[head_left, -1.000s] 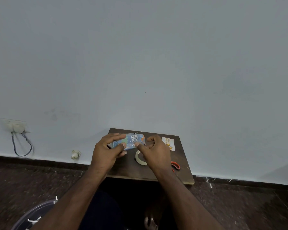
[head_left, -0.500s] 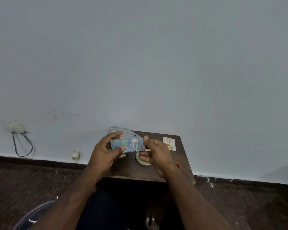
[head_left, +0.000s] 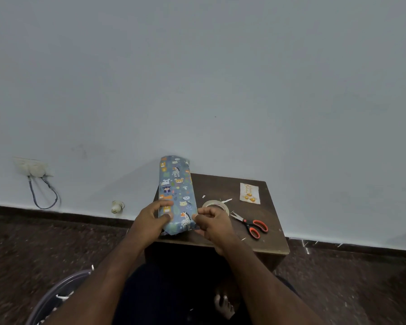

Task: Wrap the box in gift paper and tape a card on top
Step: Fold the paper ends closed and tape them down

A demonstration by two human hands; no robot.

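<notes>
While our left hand [head_left: 154, 216] and right hand [head_left: 210, 219] each pinch the wrapped box [head_left: 176, 195] upright, a loose grip could tip it onto the tape roll [head_left: 215, 205].

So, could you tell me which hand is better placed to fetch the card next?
The right hand: the card lies on the table's right side beyond the tape roll, while the left hand grips the wrapped box.

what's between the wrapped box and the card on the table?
Head view: the tape roll lies between the box and the card, plus a few paper scraps on the table.
</notes>
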